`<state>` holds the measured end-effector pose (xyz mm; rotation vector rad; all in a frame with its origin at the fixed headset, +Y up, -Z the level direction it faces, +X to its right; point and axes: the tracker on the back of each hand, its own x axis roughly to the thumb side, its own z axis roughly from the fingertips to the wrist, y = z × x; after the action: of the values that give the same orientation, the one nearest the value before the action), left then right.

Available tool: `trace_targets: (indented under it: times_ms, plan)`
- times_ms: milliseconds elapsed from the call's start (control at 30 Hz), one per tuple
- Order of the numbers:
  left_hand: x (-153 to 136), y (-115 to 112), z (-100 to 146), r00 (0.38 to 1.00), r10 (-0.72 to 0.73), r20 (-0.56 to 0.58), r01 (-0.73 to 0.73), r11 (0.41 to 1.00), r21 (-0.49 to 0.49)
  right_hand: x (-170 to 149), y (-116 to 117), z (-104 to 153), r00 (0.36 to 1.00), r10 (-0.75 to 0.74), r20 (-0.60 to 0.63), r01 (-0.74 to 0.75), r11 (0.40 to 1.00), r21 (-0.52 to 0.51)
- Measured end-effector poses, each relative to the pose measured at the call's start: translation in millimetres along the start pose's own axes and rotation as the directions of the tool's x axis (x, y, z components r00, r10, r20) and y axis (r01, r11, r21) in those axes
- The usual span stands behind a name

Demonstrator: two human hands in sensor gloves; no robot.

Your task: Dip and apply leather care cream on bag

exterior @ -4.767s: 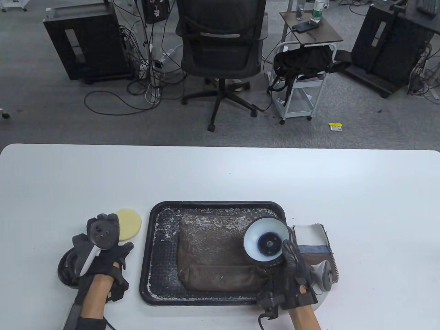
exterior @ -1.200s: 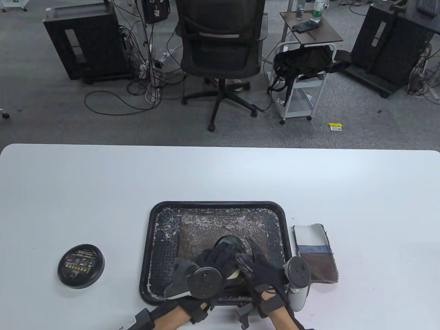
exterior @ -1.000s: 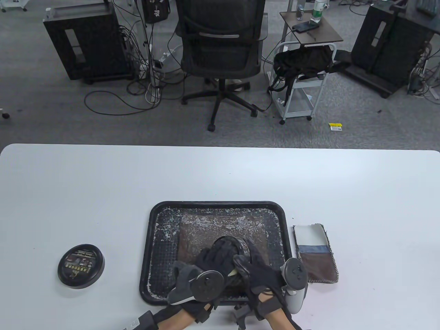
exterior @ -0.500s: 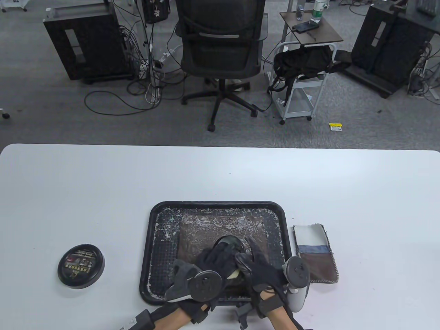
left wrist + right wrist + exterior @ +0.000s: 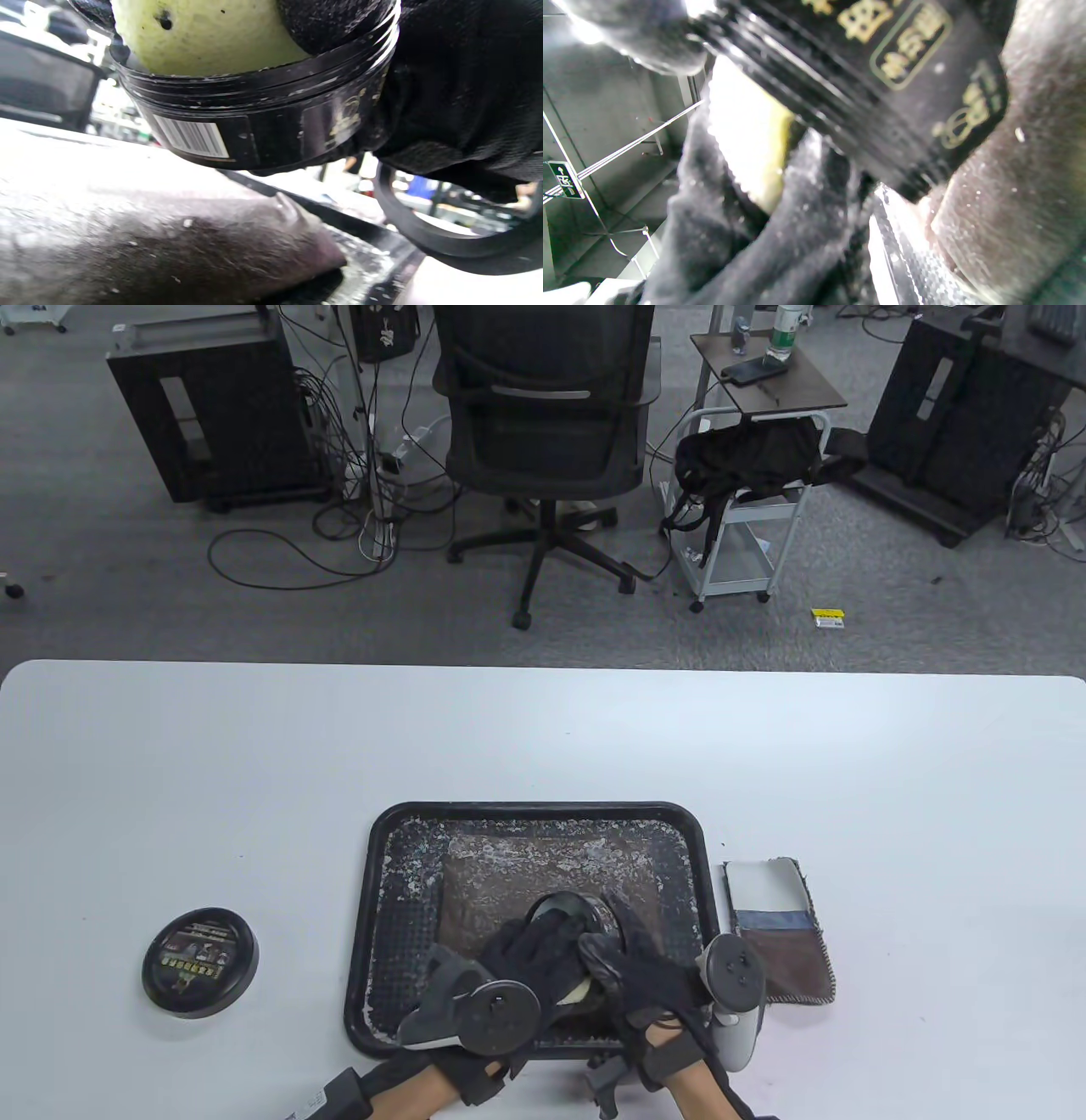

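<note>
A brown leather bag (image 5: 543, 869) lies in the black tray (image 5: 373, 916). Just above the bag's near half, my right hand (image 5: 624, 929) grips the open black cream jar (image 5: 562, 903) by its side. My left hand (image 5: 539, 937) holds the round yellow sponge (image 5: 582, 989) and presses it down into the jar's mouth. The left wrist view has the sponge (image 5: 203, 34) inside the jar (image 5: 263, 123), which hangs clear of the bag (image 5: 148, 245). The right wrist view shows the jar wall (image 5: 882, 84), the sponge (image 5: 746, 127) and the bag (image 5: 1009, 190) close by. The cream itself is hidden.
The jar's black lid (image 5: 200, 961) lies on the white table left of the tray. A folded cloth swatch (image 5: 776, 929) lies just right of the tray, beside my right wrist. White flakes cover the tray floor and the bag's top.
Since 4.8 s ago the left hand has brought the sponge from beside the lid into the jar, and the right hand has carried the jar over the bag. Over the last second both barely shift.
</note>
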<state>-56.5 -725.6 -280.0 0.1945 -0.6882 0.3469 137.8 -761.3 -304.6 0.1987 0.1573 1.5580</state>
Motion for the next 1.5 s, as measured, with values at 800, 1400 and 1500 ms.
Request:
trace_targets:
  times_ms: [800,1400,1500]
  plan:
    - [-2.9,-2.6,-2.5,0.996,0.068,-0.060,-0.066,0.997,0.033,-0.7,3.3,2.3,1.000,0.001,-0.027,-0.001,1.000,-0.004]
    - [-2.2,-3.5,-2.3,0.989,0.128,-0.080,-0.124,0.991,0.044,-0.4,2.1,3.2,0.999,0.006,-0.033,-0.006,1.000,-0.001]
    - [-3.2,-1.7,-2.3,0.991,0.121,-0.050,-0.121,0.992,0.021,-0.3,1.7,3.5,0.999,0.012,-0.030,-0.012,1.000,-0.005]
